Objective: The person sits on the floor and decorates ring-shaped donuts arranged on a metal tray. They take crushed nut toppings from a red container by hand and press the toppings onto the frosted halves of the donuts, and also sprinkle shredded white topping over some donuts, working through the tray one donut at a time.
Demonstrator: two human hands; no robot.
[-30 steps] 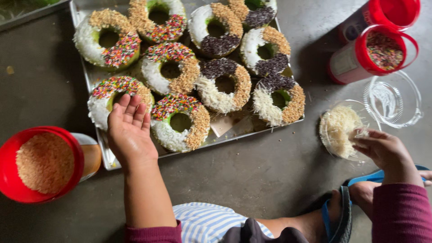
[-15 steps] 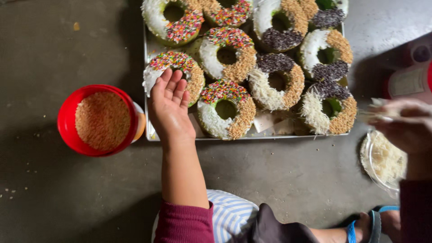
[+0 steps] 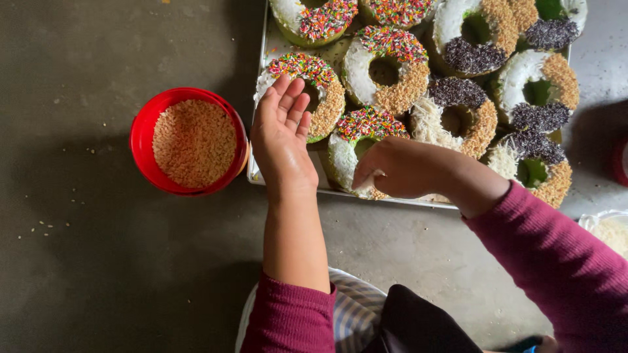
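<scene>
Seemingly soft and crumbly, the sprinkle-topped ring cake (image 3: 356,147) suits cradling from its sides: left hand (image 3: 282,140) spread at nine o'clock, right hand (image 3: 400,168) pinching white shreds.

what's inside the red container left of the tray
The red container is filled nearly to the rim with pale tan crumbs. They cover its bottom, so what lies beneath cannot be seen.

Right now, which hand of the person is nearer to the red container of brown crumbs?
Left. The left hand is open at the tray's left edge, just right of the red container. The right hand is farther right, on a near-row doughnut.
</scene>
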